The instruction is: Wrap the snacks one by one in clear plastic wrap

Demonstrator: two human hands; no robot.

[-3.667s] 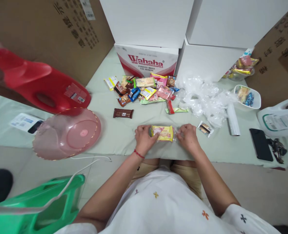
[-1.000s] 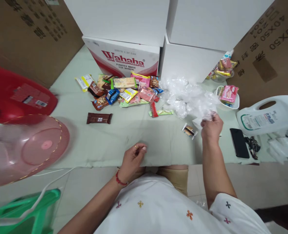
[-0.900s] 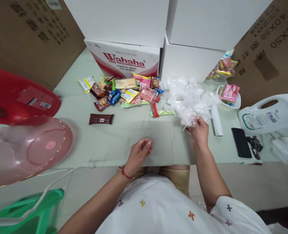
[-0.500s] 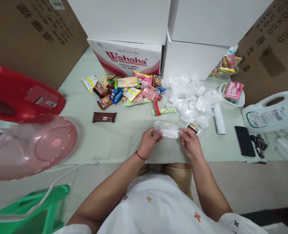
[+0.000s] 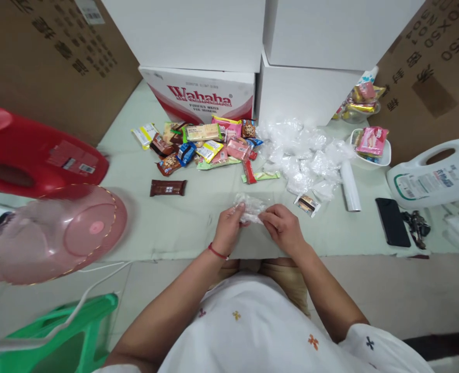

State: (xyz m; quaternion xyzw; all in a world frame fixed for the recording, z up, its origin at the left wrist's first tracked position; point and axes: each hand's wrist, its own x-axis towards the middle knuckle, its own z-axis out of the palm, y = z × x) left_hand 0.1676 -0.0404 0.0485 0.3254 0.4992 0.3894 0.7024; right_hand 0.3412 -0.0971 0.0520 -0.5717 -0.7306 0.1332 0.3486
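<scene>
A crumpled clear plastic bag (image 5: 250,208) is stretched between my two hands, low over the front of the table. My left hand (image 5: 230,227) pinches its left end, thumb on top. The fingers of my right hand (image 5: 284,228) are closed on its right end. Just right of that hand lies a small cracker packet (image 5: 307,204). A brown wrapped bar (image 5: 168,187) lies off to the left. Behind my hands are a heap of wrapped snacks (image 5: 202,133) and, beside it, a pile of clear plastic bags (image 5: 299,150).
White boxes (image 5: 202,93) stand along the back. On the right are a clear roll (image 5: 349,186), a white tub (image 5: 385,155), a white jug (image 5: 431,173), a phone (image 5: 392,223) and keys (image 5: 416,228). A pink bowl (image 5: 82,228) and red jug (image 5: 51,155) stand left.
My right hand has moved left, closer to my left hand, and the plastic bag between them is more bunched up. The cracker packet now shows fully. The view has shifted slightly.
</scene>
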